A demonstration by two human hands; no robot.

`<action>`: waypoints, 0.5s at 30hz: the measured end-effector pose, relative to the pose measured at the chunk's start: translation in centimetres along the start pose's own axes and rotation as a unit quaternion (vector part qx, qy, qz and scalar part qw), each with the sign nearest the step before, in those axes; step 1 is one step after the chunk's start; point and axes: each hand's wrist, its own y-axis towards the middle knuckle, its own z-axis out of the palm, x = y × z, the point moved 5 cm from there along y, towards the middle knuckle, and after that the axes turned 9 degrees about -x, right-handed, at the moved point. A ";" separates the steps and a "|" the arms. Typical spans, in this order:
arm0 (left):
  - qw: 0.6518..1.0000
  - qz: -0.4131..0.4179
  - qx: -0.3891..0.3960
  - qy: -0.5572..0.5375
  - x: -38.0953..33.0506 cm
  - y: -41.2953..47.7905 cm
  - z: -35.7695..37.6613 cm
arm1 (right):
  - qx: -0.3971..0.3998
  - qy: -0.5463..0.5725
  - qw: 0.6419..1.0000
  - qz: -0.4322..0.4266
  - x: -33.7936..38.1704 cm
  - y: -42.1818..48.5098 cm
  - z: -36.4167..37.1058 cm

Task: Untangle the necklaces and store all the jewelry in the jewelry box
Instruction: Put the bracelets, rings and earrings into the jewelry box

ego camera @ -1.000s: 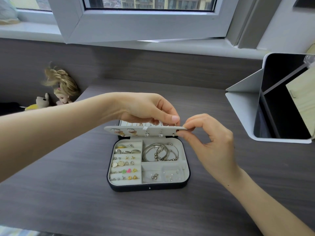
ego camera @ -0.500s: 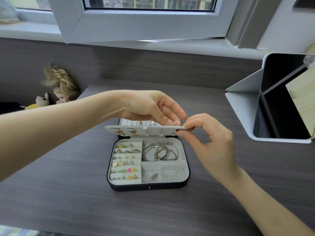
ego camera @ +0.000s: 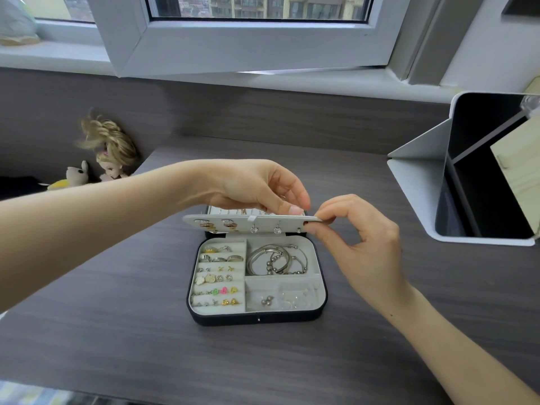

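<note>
The box (ego camera: 257, 319) looked nearly full; left hand (ego camera: 257, 188) and right hand (ego camera: 359, 244) pinched its flap (ego camera: 242, 222); necklaces unseen.

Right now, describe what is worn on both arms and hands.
Nothing worn shows: the left hand and right hand are ungloved and ringless, and no sleeve, watch or bracelet appears anywhere up to the frame edge.

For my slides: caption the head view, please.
Left hand and right hand pinch the earring panel over the open jewelry box.
</note>
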 end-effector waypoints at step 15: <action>0.999 0.015 0.008 0.027 -1.0 -0.2 -0.2 | -0.002 -0.001 1.000 0.003 -0.1 0.0 0.1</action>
